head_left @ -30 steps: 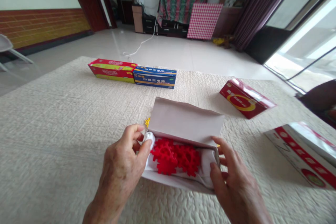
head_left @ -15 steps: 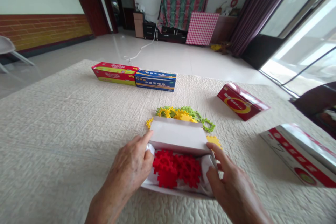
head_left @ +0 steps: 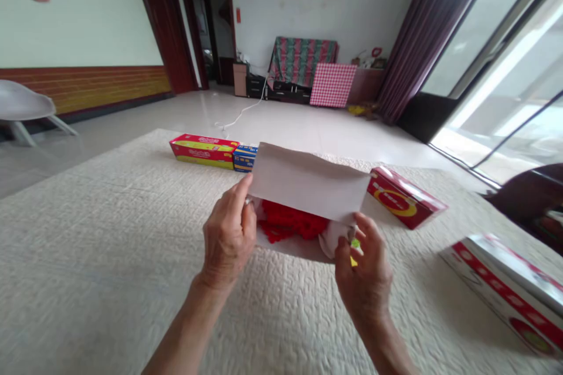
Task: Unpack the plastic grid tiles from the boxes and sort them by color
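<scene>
Between my two hands is a cardboard box [head_left: 310, 181], its plain pale flap raised and facing me. Red toothed plastic pieces [head_left: 292, 222] lie inside it, partly covered by the flap, with white lining at the sides. My left hand [head_left: 231, 231] pinches the box's left edge. At the right edge, my right hand [head_left: 365, 263] grips with thumb and fingers. Bits of yellow-green plastic pieces [head_left: 355, 243] show behind my right fingers; the rest of that pile is hidden by the box.
A red and yellow-green box [head_left: 204, 151] adjoins a blue box [head_left: 245, 158], partly covered by the flap. To the right are a dark red box [head_left: 407, 196] and a white and red box [head_left: 505, 293]. All rest on the quilted cover [head_left: 109, 234].
Both hands have lifted the box away from me and tilted it, so the flap stands higher and hides more of the red pieces. The camera view has tipped upward.
</scene>
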Demonstrator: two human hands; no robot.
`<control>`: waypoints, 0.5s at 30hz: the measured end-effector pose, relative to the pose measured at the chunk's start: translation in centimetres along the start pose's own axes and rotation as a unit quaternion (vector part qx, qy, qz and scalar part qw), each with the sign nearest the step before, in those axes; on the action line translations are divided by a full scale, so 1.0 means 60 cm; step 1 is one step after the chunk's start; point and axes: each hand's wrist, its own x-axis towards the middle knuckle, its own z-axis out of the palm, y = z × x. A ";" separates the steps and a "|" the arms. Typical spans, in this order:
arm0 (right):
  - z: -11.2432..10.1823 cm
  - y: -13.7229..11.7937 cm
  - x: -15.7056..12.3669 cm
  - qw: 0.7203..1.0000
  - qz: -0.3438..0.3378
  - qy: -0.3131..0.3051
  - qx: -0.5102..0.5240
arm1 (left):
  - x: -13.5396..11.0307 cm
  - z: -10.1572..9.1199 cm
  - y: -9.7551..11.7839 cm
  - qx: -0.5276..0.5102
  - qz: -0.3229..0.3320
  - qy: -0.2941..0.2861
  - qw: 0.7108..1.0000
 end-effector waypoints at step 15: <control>0.103 0.114 0.024 0.999 -0.017 0.037 0.032 | -0.020 0.147 -0.076 0.014 0.099 0.076 0.992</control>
